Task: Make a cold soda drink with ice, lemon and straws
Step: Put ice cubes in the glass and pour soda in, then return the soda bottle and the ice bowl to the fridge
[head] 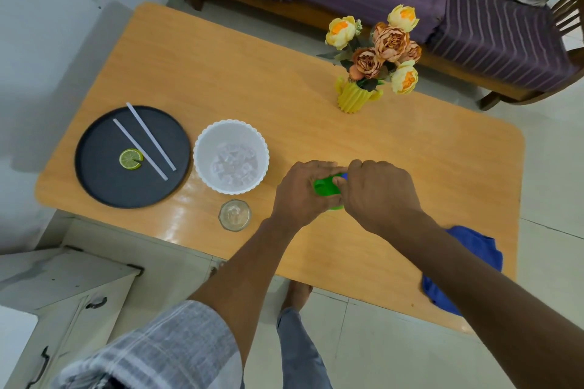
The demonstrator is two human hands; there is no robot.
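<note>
While both hands close on the bright green plastic soda bottle (327, 188), the left hand (300, 191) wraps its curled fingers round the body and the right hand (380, 191) pinches at the top, where a sliver of blue, probably the cap, shows; each grip is clamped on the bottle. The bottle seems to stand roughly upright on the smooth, glossy orange-wood desk (284, 104), its long axis pointing nearly at the camera, so little of it shows.

The small, faceted clear drinking glass (234, 215), which appears to have ice in it already, stands just left of the left hand, nearer the front edge. My guess is a pour would swing that way. Beyond it sits the white scalloped plastic bowl of ice cubes (231, 155), then the round matte black tray (94, 167) carrying two white straight straws (151, 136) and a thin green-rimmed lemon slice (130, 159).
</note>
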